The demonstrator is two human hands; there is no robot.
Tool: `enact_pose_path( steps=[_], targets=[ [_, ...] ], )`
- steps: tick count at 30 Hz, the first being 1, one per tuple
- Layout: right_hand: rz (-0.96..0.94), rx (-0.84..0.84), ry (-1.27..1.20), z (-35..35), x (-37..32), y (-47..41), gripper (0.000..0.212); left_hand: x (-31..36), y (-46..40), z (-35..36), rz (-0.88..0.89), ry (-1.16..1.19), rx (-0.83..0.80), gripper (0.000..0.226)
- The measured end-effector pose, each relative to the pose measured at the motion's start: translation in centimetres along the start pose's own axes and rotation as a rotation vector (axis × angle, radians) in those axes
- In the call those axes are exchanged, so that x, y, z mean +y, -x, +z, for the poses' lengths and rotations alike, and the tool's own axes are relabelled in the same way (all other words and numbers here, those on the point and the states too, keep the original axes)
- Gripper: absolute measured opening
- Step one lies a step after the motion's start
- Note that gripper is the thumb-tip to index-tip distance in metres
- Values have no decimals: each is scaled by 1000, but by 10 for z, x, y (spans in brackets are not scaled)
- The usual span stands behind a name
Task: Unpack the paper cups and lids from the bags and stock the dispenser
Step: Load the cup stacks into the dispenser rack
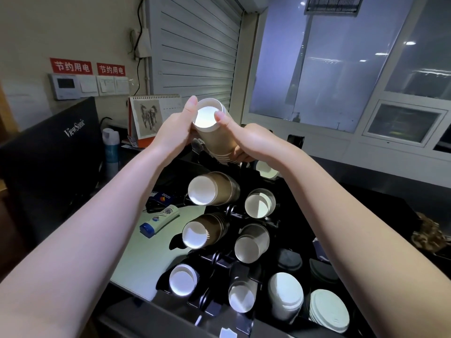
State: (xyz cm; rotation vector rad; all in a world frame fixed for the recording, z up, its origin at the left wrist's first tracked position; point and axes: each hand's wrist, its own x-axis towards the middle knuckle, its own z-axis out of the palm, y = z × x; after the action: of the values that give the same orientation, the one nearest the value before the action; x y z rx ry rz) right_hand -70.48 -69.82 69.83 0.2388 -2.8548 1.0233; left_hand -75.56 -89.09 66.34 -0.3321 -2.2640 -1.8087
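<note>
White lids (328, 309) and cup stacks already fill most slots of the black dispenser (288, 230) at lower centre; above it, left hand (174, 131) and right hand (251, 142) grip another brown cup stack (214, 132), not yet loaded.

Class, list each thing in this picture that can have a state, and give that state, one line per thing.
Left hand: grips the held stack near its top.
Right hand: grips the held stack lower down, thumb on the rim.
Held stack of paper cups: lifted, tilted, mouth toward the camera.
Dispenser: several slots loaded with cup stacks.
White lids: stacked at the lower right.
Roller shutter: down.
Monitor: its back faces the camera.
</note>
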Motion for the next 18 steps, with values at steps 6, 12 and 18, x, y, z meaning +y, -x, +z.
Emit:
enact_pose_path(
  steps=[6, 12, 18],
  targets=[
    [-38, -33, 71, 10, 21, -7, 75, -25, 0, 14, -76, 6, -56, 113],
    [-21, -64, 91, 10, 33, -19, 75, -34, 5, 29, -48, -6, -136, 79],
    [-12, -53, 67, 18, 44, -27, 74, -43, -1, 36, -34, -15, -135, 68]
  ],
)
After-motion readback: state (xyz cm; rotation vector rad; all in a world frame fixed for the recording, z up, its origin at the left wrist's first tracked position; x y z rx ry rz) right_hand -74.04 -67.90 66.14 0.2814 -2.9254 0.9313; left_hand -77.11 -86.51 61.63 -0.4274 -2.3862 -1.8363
